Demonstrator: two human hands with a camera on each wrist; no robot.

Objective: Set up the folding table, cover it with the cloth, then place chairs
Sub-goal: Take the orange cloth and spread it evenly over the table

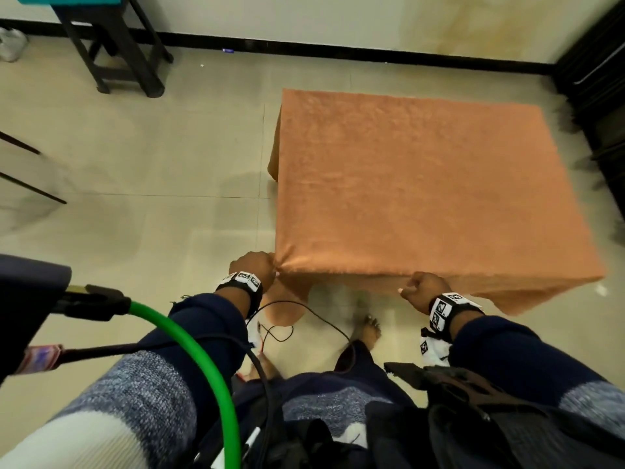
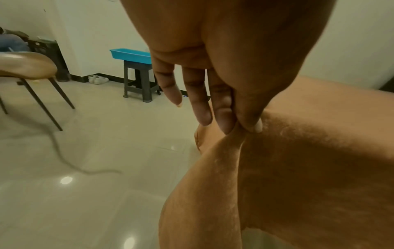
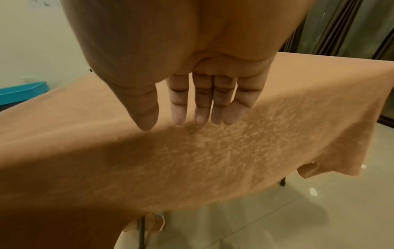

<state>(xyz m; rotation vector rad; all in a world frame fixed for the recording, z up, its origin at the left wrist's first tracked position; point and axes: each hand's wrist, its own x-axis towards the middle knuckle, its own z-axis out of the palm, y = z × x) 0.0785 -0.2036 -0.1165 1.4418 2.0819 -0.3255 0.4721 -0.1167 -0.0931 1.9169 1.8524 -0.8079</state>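
one stool (image 1: 111, 45) stands beyond the cloth (image 1: 422, 184).

Both forearms are extended forward and downward. The left hand (image 1: 254, 268) is closed in a pinch between thumb and fingers (image 2: 224, 118). The right hand (image 1: 424, 288) is held with fingers (image 3: 201, 107) straight, thumb alongside.
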